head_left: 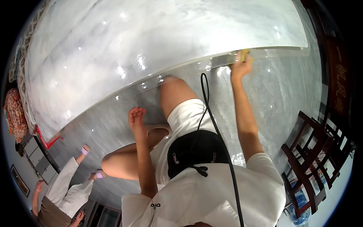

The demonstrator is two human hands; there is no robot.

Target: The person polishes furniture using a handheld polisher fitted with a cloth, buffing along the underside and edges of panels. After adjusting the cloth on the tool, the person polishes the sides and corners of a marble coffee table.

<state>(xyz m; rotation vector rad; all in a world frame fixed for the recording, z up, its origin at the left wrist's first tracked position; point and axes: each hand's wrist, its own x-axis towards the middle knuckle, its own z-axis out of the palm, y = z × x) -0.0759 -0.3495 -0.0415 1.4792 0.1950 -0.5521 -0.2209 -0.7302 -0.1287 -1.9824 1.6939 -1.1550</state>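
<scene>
My right hand reaches forward to the near edge of a large white marble-patterned tabletop. It is closed on a small yellow thing, blurred and partly covered by my fingers, perhaps a cloth or sponge. That thing is at the clear sheet which hangs over the table's rim. Lower on the left, my left hand is raised in front of my bent leg, away from the table. Its fingers are curled in, and nothing shows in them.
A dark wooden chair stands at the right. Another person in white trousers and purple slippers is at the lower left. A black cable runs down over my front and black waist bag. Patterned fabric lies at the far left.
</scene>
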